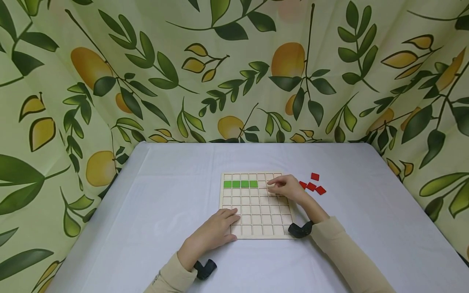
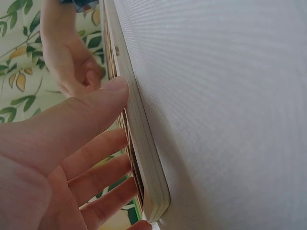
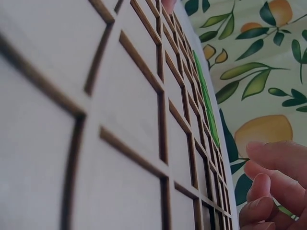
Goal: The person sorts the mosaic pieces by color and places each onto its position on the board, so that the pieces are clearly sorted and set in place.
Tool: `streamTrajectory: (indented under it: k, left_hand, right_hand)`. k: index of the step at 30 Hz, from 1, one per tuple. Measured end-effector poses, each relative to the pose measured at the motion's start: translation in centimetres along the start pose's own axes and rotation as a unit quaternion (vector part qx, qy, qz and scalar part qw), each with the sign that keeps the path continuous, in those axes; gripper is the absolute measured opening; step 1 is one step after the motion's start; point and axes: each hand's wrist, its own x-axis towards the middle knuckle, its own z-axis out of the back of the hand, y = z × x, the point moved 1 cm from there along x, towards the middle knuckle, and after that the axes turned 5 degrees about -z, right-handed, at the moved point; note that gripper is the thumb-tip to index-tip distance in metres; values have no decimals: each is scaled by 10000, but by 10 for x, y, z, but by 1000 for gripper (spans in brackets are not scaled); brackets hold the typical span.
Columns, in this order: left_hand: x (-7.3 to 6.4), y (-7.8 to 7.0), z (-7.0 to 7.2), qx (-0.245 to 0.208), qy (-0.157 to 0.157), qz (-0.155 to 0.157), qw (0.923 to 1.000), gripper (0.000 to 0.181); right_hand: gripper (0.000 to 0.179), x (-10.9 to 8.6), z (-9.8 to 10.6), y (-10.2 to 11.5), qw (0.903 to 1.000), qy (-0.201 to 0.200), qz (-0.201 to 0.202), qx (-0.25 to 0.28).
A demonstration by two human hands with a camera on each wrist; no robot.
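Note:
A pale wooden grid board [image 1: 256, 237] lies flat on the white table. Several green square tiles [image 1: 240, 184] fill neighbouring cells from the left end of its second row from the back. My left hand [image 1: 214, 228] rests at the board's front left corner, fingers extended over the grid and thumb along the front edge [image 2: 144, 148]. Over the right part of the green tiles' row hovers my right hand [image 1: 287, 188], its fingers loosely bent. In the right wrist view no tile shows between the fingers [image 3: 276, 158] of that hand.
Several red square tiles [image 1: 311, 186] lie loose on the table just right of the board, partly behind the right hand. White cloth covers the table [image 1: 165, 175]. A curtain [image 1: 234, 73] with a fruit and leaf print hangs behind and at both sides.

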Motion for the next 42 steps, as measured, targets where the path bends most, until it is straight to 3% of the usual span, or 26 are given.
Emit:
streamTrajectory:
  k: [20, 42]
  left_hand:
    - [0, 1, -1, 107, -25, -104, 9999, 52]
    - [0, 1, -2, 54, -5, -46, 10000, 52]
  right_hand:
    - [34, -13, 15, -7, 9992, -153, -358, 42]
    - [37, -23, 32, -26, 9985, -218, -492, -38]
